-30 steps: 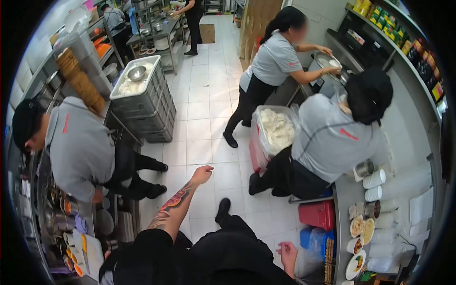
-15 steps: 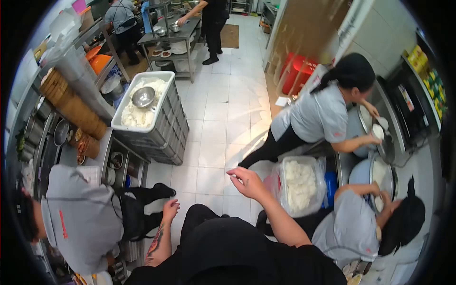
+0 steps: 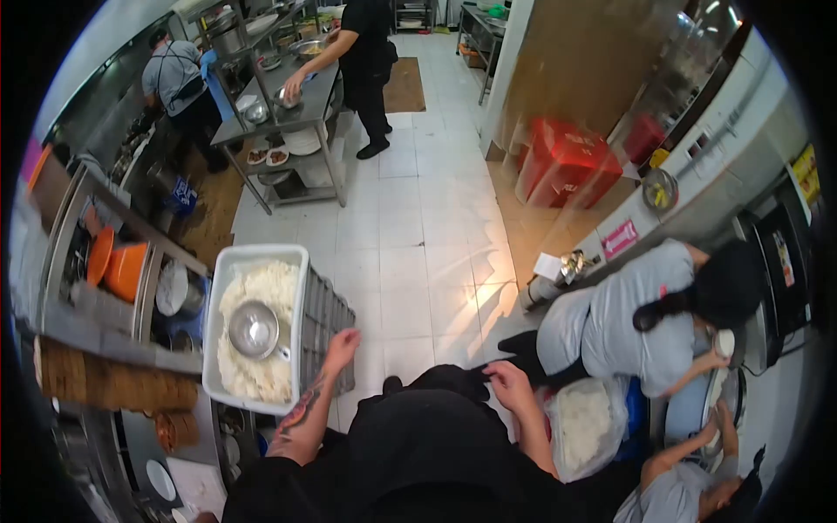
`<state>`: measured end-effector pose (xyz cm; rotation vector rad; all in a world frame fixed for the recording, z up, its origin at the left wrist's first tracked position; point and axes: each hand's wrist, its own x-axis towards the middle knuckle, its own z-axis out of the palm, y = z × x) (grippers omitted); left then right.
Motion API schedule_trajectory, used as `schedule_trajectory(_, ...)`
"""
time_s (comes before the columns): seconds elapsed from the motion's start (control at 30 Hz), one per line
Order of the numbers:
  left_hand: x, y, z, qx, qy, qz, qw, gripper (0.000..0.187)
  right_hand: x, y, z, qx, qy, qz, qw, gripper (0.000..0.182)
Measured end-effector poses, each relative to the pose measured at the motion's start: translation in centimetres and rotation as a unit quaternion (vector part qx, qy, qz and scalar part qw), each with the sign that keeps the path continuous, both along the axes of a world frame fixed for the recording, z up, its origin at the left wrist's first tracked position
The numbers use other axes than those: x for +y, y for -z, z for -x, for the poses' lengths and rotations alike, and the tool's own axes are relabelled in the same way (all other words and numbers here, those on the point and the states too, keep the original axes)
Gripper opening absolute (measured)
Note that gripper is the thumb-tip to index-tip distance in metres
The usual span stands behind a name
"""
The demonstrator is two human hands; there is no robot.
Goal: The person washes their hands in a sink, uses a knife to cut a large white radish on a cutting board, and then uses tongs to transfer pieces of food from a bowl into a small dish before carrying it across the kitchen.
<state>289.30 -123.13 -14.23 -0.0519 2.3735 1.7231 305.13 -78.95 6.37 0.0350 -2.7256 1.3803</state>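
My left hand (image 3: 343, 346) hangs loosely with nothing in it, right beside the tall crate stack (image 3: 328, 336). On top of the stack, a white tub (image 3: 302, 288) is heaped with cooked white rice (image 3: 261, 376), and a metal bowl (image 3: 254, 329) rests on the rice. My right hand (image 3: 508, 384) is empty too, its fingers loosely bent and apart. Close to my right forearm is a plastic-lined container of white rice (image 3: 586, 423). Neither hand grips anything.
Two co-workers in grey shirts (image 3: 602, 318) lean over large pots (image 3: 693, 405) at right. A person in black (image 3: 366, 65) stands by a steel table (image 3: 305, 105), another person (image 3: 177, 78) farther left. A red box (image 3: 567, 166) stands beyond the tiled aisle (image 3: 405, 253).
I have moved forward along the aisle; the rice tub is now beside my left arm. My right hand has dropped lower. The co-worker at the left has gone out of view.
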Motion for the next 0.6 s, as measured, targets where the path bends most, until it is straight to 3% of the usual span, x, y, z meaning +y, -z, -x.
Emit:
schedule_trajectory(0.1, 2.8, -6.6, 12.8, 0.056, 0.048, 0.016, 0.997, 0.031, 2.6, 2.0, 4.6, -0.047, 0.106, 0.099, 0.988, 0.021)
schedule_trajectory(0.23, 6.6, -12.3, 24.1, 0.103, 0.074, 0.044, 0.991, 0.029, 5.7, 3.2, 15.5, -0.087, 0.154, 0.034, 0.984, 0.022)
schedule_trajectory(0.27, 7.0, -11.8, 26.3, 0.105, 0.065, 0.043, 0.991, 0.029, 6.4, 3.3, 19.0, -0.100, 0.152, 0.019, 0.983, 0.021)
schedule_trajectory(0.33, 7.5, -10.0, 29.2, 0.102, 0.054, 0.100, 0.988, 0.028, 8.1, 4.6, 27.1, 0.031, 0.075, -0.060, 0.995, 0.023)
schedule_trajectory(0.43, 6.5, -4.8, 30.8, 0.055, -0.008, 0.089, 0.994, 0.028, 7.4, -1.1, 39.7, 0.003, -0.005, -0.058, 0.998, 0.022)
schedule_trajectory(0.6, 3.2, 0.4, 29.6, -0.021, -0.134, 0.140, 0.981, 0.029, 7.3, -2.9, 58.6, -0.009, -0.159, -0.059, 0.985, 0.024)
